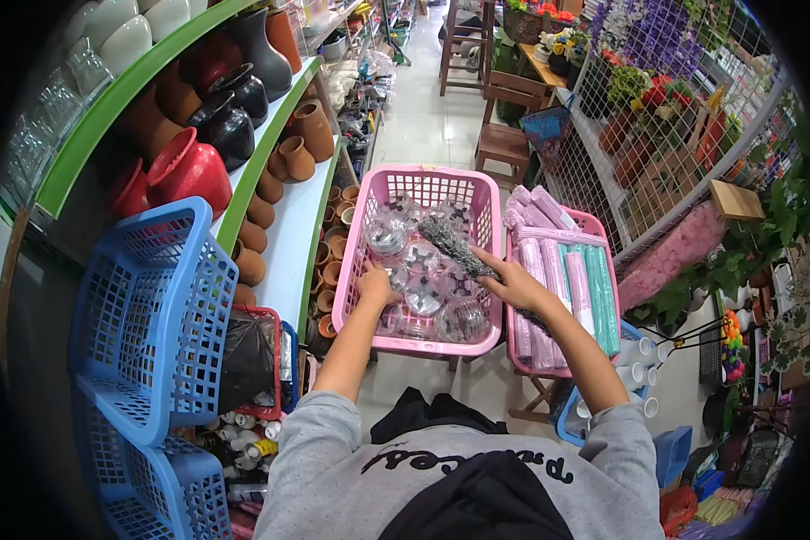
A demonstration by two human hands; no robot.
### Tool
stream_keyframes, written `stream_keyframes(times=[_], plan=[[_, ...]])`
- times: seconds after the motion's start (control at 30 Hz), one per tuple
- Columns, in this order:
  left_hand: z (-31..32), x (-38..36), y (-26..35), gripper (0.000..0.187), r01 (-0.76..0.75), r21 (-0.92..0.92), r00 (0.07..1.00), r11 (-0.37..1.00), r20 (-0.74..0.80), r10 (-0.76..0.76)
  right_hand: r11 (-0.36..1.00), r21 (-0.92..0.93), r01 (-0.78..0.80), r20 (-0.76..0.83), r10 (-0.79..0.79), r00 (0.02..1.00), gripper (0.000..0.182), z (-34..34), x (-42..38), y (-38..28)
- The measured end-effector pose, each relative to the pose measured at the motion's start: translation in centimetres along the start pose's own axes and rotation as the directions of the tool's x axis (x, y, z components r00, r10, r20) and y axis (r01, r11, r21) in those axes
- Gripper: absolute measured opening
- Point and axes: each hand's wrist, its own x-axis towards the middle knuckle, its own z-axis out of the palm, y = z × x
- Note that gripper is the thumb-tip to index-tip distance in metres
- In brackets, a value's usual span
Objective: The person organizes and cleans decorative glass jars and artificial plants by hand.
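A pink plastic basket point(417, 343) stands in front of me, holding several clear round plastic containers point(421, 292), some with dark star-like shapes. My right hand point(514, 284) is closed around the near end of a long, dark grey speckled bundle point(450, 241), which lies slantwise over the containers. What the bundle is made of I cannot make out. Inside the basket's left side, my left hand point(377, 284) rests by the containers with its fingers apart, holding nothing I can see.
Right of the basket, a second pink basket point(512, 349) holds pink and teal wrapped packs point(562, 279). Blue baskets point(157, 315) are stacked at left, beside shelves with red pots point(189, 175) and clay pots. A wooden chair point(504, 144) and a wire rack point(639, 135) border the aisle.
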Motion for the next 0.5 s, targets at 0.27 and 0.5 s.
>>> stream_keyframes(times=[0.27, 0.5], plan=[[-0.9, -0.8, -0.2, 0.104, 0.009, -0.094, 0.992, 0.996, -0.128, -0.021, 0.999, 0.007, 0.054, -0.039, -0.053, 0.998, 0.060, 0.3, -0.7, 0.7], [-2.3, -1.1, -0.3, 0.096, -0.044, -0.103, 0.986, 0.994, -0.165, 0.027, 1.000, 0.013, 0.022, -0.021, -0.021, 1.000, 0.061, 0.4, -1.2, 0.7]])
